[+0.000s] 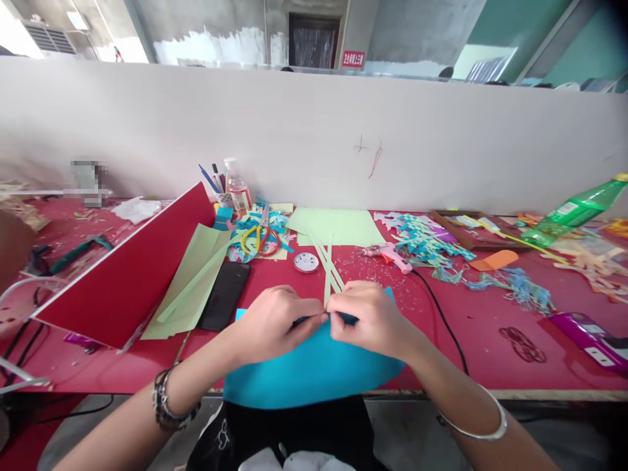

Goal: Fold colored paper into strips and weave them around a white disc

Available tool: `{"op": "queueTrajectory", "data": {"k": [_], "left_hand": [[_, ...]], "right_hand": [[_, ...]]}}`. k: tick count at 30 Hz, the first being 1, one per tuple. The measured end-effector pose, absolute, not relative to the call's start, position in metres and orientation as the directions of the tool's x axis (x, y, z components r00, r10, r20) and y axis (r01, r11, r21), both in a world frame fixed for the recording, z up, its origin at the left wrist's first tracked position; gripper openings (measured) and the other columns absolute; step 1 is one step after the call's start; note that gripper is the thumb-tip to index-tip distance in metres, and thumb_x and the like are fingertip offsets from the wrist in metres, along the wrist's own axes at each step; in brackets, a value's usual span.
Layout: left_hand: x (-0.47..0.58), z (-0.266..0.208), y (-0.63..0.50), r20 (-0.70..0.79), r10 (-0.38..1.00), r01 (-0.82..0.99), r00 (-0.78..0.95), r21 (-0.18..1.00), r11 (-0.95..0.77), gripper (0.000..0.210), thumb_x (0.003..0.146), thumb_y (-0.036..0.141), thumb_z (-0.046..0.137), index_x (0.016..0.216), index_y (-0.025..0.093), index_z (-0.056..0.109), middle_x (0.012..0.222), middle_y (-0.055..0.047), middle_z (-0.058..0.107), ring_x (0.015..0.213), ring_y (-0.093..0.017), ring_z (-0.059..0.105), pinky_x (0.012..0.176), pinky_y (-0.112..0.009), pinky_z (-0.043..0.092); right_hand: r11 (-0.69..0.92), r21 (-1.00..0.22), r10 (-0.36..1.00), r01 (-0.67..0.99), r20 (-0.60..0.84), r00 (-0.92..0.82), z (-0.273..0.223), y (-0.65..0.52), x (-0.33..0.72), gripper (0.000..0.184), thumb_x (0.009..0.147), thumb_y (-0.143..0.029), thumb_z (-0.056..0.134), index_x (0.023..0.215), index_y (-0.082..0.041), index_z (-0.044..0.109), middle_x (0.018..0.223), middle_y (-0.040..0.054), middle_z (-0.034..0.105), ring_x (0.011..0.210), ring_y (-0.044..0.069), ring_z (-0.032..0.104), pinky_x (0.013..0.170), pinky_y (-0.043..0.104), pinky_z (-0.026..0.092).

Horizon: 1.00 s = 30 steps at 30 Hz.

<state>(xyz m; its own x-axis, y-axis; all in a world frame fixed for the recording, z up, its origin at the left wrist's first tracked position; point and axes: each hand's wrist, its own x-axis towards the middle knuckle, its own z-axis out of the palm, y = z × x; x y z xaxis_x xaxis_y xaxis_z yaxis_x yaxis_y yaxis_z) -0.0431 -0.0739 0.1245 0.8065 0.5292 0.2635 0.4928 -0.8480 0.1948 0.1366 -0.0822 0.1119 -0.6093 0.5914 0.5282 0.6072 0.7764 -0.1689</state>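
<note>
A bright blue paper sheet [314, 376] lies at the table's front edge and hangs slightly over it. Both hands meet at its far edge, fingertips almost touching. My left hand [277, 317] is closed in a pinch on that edge, and my right hand [366, 314] pinches it just to the right; a darker strip of the sheet shows under the curled fingers. Pale green paper strips [328, 268] lie crossed just beyond the fingertips. A round white disc [306, 262] is behind my left hand, and a pink glue gun [390, 255] rests behind my right.
Left of the hands are a black phone [224, 297], green paper sheets [189, 288] and a slanting red board [132, 268]. Scissors [265, 229] lie on paper scraps. To the right are a black cord [441, 314], a purple device [589, 340] and a green bottle [572, 212].
</note>
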Motion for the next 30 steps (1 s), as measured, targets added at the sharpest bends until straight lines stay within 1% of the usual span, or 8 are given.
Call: {"op": "queueTrajectory", "data": {"k": [5, 11, 14, 16, 18, 20, 25, 30], "left_hand": [[-0.052, 0.124, -0.067, 0.225, 0.519, 0.455, 0.825, 0.280, -0.845, 0.030, 0.087, 0.027, 0.032, 0.063, 0.017, 0.048, 0.049, 0.004, 0.045, 0.045, -0.008, 0.037, 0.051, -0.021, 0.028], [-0.083, 0.127, -0.057, 0.168, 0.560, 0.514, 0.811, 0.251, -0.820, 0.029, 0.086, 0.025, 0.033, 0.062, 0.017, 0.048, 0.051, 0.002, 0.047, 0.047, -0.008, 0.039, 0.049, -0.021, 0.027], [-0.089, 0.129, -0.057, 0.137, 0.567, 0.542, 0.812, 0.183, -0.820, 0.029, 0.086, 0.025, 0.034, 0.063, 0.017, 0.049, 0.051, 0.002, 0.048, 0.047, -0.008, 0.042, 0.049, -0.022, 0.027], [-0.087, 0.130, -0.057, 0.125, 0.556, 0.543, 0.822, 0.126, -0.830, 0.028, 0.085, 0.024, 0.034, 0.063, 0.018, 0.049, 0.051, 0.002, 0.050, 0.047, -0.009, 0.042, 0.050, -0.022, 0.027], [-0.082, 0.130, -0.058, 0.117, 0.540, 0.536, 0.833, 0.067, -0.842, 0.028, 0.085, 0.025, 0.034, 0.063, 0.018, 0.049, 0.050, 0.002, 0.050, 0.047, -0.009, 0.043, 0.049, -0.023, 0.026], [-0.076, 0.130, -0.058, 0.117, 0.520, 0.524, 0.846, 0.003, -0.852, 0.028, 0.085, 0.026, 0.033, 0.062, 0.019, 0.048, 0.048, 0.003, 0.050, 0.046, -0.010, 0.043, 0.049, -0.023, 0.026], [-0.054, 0.125, -0.057, 0.219, 0.452, 0.493, 0.865, -0.203, -0.846, 0.020, 0.083, 0.026, 0.036, 0.070, 0.019, 0.049, 0.051, 0.003, 0.052, 0.045, -0.012, 0.044, 0.048, -0.026, 0.026], [-0.042, 0.117, -0.051, 0.428, 0.312, 0.479, 0.848, -0.370, -0.796, 0.022, 0.081, 0.017, 0.034, 0.060, 0.018, 0.042, 0.044, 0.004, 0.047, 0.038, -0.010, 0.038, 0.047, -0.026, 0.028]], "right_hand": [[0.746, -0.259, 0.651, 0.614, 0.481, -0.588, 0.107, -0.079, 0.151, 0.016, 0.066, -0.012, 0.041, 0.053, -0.018, 0.047, 0.046, -0.0043, 0.042, 0.046, 0.008, 0.034, 0.052, 0.021, 0.028], [0.627, -0.306, 0.760, 0.716, 0.443, -0.475, 0.089, -0.068, 0.211, 0.016, 0.066, -0.010, 0.041, 0.053, -0.018, 0.046, 0.048, -0.0038, 0.044, 0.046, 0.008, 0.038, 0.050, 0.021, 0.029], [0.529, -0.293, 0.795, 0.797, 0.500, -0.343, 0.085, -0.065, 0.227, 0.017, 0.069, -0.011, 0.041, 0.054, -0.019, 0.046, 0.048, -0.0031, 0.045, 0.047, 0.010, 0.040, 0.051, 0.022, 0.031], [0.528, -0.282, 0.771, 0.801, 0.553, -0.314, 0.089, -0.067, 0.219, 0.014, 0.073, -0.014, 0.042, 0.064, -0.019, 0.050, 0.058, -0.0002, 0.053, 0.056, 0.012, 0.046, 0.058, 0.024, 0.035], [0.610, -0.254, 0.739, 0.751, 0.526, -0.422, 0.097, -0.072, 0.198, 0.011, 0.076, -0.021, 0.045, 0.081, -0.018, 0.054, 0.078, 0.0045, 0.059, 0.074, 0.016, 0.051, 0.071, 0.028, 0.036], [0.707, -0.226, 0.693, 0.671, 0.410, -0.593, 0.102, -0.076, 0.173, 0.016, 0.078, -0.028, 0.048, 0.087, -0.018, 0.054, 0.085, 0.0058, 0.059, 0.079, 0.017, 0.051, 0.073, 0.029, 0.036], [0.722, -0.261, 0.691, 0.641, 0.325, -0.646, 0.099, -0.076, 0.137, 0.027, 0.087, -0.028, 0.035, 0.070, -0.017, 0.054, 0.060, 0.0013, 0.054, 0.057, 0.012, 0.048, 0.056, 0.023, 0.032], [0.658, -0.384, 0.753, 0.648, 0.316, -0.577, 0.100, -0.073, 0.138, 0.028, 0.087, -0.030, 0.035, 0.070, -0.018, 0.052, 0.056, -0.0008, 0.051, 0.052, 0.010, 0.047, 0.051, 0.021, 0.029]]}}
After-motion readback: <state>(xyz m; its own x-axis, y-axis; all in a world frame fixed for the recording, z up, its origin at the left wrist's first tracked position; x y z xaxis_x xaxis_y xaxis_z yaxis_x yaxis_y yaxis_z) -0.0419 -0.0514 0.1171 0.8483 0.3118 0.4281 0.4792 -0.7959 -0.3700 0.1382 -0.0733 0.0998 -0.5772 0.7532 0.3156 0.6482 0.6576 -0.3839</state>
